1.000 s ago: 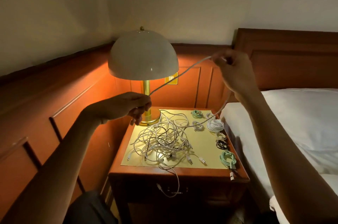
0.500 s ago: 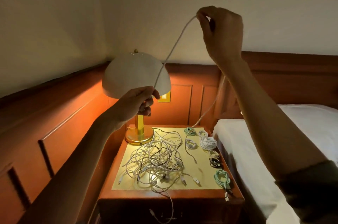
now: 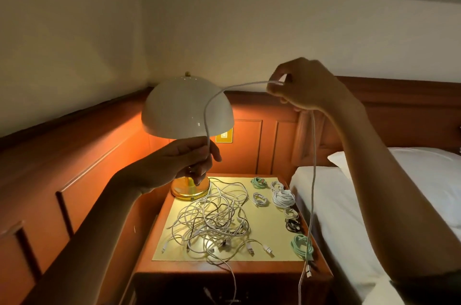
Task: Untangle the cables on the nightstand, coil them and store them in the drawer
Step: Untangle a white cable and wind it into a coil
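Holding one white cable point(image 3: 206, 115) clear of the bench point(image 3: 249, 266), I have both hands up in the air above it. The left grip point(image 3: 179, 162) is in front of the lamp point(image 3: 187, 107), just above its brass base, with the fingers curled round the cable's lower end. From there the cable rises, arcs over to the right and reaches the right grip point(image 3: 306, 87), which pinches it between thumb and fingertips. Below that hand the cable hangs straight down past the bench's right edge, beside the bed point(image 3: 361, 217), and leaves the bottom of the frame.

On the bench's yellow mat point(image 3: 272, 232) the tangle point(image 3: 212, 220) of white and dark cables lies loose across the left and middle. One strand point(image 3: 233, 279) of it droops over the front edge. A column of coiled cables runs down the right side of the mat: a green coil point(image 3: 258, 182) at the back, a large white coil point(image 3: 283, 197), a small white coil point(image 3: 259, 198) to its left, a black coil point(image 3: 293, 225), and another green coil point(image 3: 301, 246) nearest the front.

The bench front is too dark for me to make out the drawer, so I cannot tell how it stands.
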Available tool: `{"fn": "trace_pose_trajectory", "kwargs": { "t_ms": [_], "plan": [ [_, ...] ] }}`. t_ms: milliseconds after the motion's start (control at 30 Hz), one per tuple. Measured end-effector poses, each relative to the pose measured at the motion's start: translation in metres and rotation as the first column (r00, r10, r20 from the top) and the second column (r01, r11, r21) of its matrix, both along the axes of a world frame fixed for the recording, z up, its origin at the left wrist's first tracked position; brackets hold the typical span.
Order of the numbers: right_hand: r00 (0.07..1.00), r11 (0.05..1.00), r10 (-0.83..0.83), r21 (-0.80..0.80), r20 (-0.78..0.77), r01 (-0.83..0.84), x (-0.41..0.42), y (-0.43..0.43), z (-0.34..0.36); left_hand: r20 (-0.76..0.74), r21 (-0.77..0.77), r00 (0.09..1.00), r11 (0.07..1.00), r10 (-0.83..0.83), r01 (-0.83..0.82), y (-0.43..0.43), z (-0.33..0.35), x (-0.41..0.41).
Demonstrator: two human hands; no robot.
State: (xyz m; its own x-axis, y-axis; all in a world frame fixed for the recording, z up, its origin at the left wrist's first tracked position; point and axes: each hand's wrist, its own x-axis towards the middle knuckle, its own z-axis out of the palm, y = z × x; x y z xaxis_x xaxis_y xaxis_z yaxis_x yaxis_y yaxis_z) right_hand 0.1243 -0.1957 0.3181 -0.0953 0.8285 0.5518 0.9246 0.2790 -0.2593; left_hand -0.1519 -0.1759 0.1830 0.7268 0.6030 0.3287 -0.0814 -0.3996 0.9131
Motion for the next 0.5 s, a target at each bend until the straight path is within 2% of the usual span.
{"fn": "trace_pose_trajectory", "kwargs": {
  "t_ms": [67,133,200,267,333,433,500],
  "plan": [
    [0.997,0.992,0.052,-0.120,0.057,-0.045,-0.001,-0.007,-0.002,0.017,-0.004,0.999,1.000,0.029,-0.029,-0.002,0.001,0.001],
    [0.983,0.986,0.115,-0.138,0.141,-0.095,-0.007,-0.011,-0.004,0.054,-0.004,0.997,0.999,0.048,-0.048,-0.007,0.005,0.005],
    [0.946,0.944,0.296,-0.188,0.130,-0.270,-0.020,-0.020,-0.015,0.127,-0.009,0.991,0.999,0.033,-0.033,-0.014,0.010,0.014],
    [0.859,0.840,0.510,-0.243,0.048,-0.485,-0.030,-0.024,-0.034,0.192,-0.030,0.981,1.000,0.009,-0.003,-0.024,0.013,0.024],
    [0.790,0.758,0.610,-0.244,-0.060,-0.605,-0.033,-0.025,-0.053,0.232,-0.047,0.972,0.998,-0.023,0.035,-0.031,0.011,0.032],
    [0.652,0.603,0.626,-0.265,-0.428,-0.752,-0.026,-0.023,-0.074,0.260,-0.156,0.966,0.987,0.009,0.033,-0.038,0.002,0.039],
    [0.554,0.531,0.606,-0.229,-0.571,-0.816,-0.020,-0.021,-0.081,0.190,-0.166,0.981,0.986,0.025,0.007,-0.042,-0.003,0.038]
  ]
}}
